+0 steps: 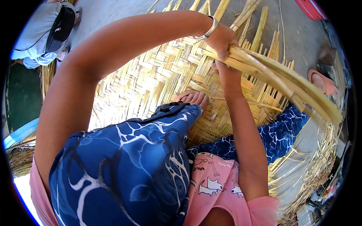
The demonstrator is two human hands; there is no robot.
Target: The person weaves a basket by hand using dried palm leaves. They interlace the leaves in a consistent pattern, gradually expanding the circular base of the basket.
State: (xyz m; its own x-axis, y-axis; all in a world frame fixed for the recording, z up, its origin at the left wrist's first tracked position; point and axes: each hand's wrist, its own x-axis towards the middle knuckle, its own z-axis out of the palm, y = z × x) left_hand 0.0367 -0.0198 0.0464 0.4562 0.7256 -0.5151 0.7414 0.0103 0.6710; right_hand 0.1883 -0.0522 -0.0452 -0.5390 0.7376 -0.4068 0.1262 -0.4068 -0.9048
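A large woven reed mat (151,71) in a herringbone pattern lies on the ground, with loose strip ends sticking out along its far and right edges. My left hand (221,40), with a silver bangle at the wrist, is closed round several long yellow reed strips (271,69). They arc out to the right and bend downward. Just below it, my right hand (225,68) is closed at the same end of the strips, its fingers partly hidden. My bare foot (194,98) rests on the weave, beside my blue patterned trousers (128,165).
A person (41,34) with a black waist bag is at the upper left. A foot in a pink sandal (324,83) stands at the right. Loose straw (320,162) is heaped along the lower right, and a red plastic item (311,8) sits at the upper right.
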